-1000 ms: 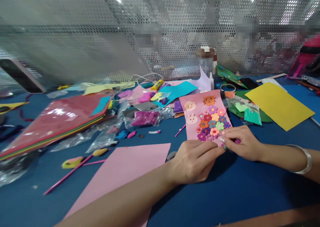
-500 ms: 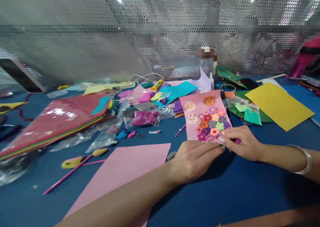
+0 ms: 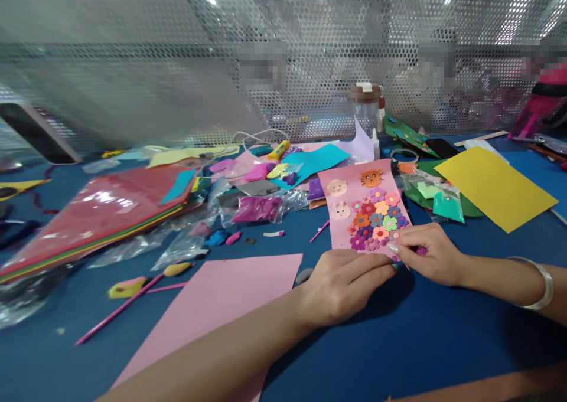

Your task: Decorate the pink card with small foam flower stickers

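Note:
A pink card [image 3: 337, 232] bears a cluster of coloured clay flowers [image 3: 376, 220], an orange cat face [image 3: 371, 178] and two pale animal faces. My left hand [image 3: 343, 287] is at its lower edge, fingers long and pressed together; its thumb is hidden. Beside it, my right hand [image 3: 429, 253] is closed in a pinch at the lower right corner, fingertips meeting those of the left. What it pinches is too small to make out. A bit of purple clay [image 3: 422, 251] shows under its curled fingers.
A pink sheet [image 3: 221, 307] lies under my left forearm. Left of it are a purple stick [image 3: 119, 310] and bits of clay. Bagged clay [image 3: 257, 209] and coloured papers lie behind, a yellow sheet [image 3: 496, 186] at right. A lidded cup [image 3: 365, 107] stands by the perforated metal screen [image 3: 177, 48].
My left fingertips have dipped slightly at the card's lower edge, and a small pink bit now shows between the two hands. The card and right hand stay nearly still.

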### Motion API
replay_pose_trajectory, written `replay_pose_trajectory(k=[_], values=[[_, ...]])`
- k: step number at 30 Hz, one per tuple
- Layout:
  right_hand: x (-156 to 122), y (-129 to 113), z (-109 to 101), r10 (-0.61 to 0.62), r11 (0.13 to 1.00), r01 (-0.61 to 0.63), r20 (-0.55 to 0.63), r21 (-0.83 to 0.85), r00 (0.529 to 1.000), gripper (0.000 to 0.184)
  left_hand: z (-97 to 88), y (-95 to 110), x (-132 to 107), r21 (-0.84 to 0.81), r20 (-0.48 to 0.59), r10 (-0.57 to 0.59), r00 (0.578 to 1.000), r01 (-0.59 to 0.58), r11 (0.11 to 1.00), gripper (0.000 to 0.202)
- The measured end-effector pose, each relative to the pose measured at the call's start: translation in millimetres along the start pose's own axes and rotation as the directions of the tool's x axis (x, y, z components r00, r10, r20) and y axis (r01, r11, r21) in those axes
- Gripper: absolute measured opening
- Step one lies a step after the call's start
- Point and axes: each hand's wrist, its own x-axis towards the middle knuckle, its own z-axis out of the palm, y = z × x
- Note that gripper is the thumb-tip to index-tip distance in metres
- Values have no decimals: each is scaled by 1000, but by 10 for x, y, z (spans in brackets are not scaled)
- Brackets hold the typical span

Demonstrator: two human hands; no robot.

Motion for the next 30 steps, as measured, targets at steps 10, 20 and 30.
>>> replay_pose_trajectory(k=[10, 20, 30], values=[[0, -3, -6, 1, 1000, -1, 8, -7, 1000, 34, -3, -1, 1, 16, 0, 3, 1000, -3, 1000, 10], [-2, 0, -3, -4, 1000, 4, -3, -9, 1000, 34, -4, -14, 13, -38, 71, 9, 997, -6, 999, 9], [-3, -3, -6, -8, 1000, 8, 3, 21, 1000, 32, 6, -5, 8, -2, 50, 16, 999, -16, 1000, 16]])
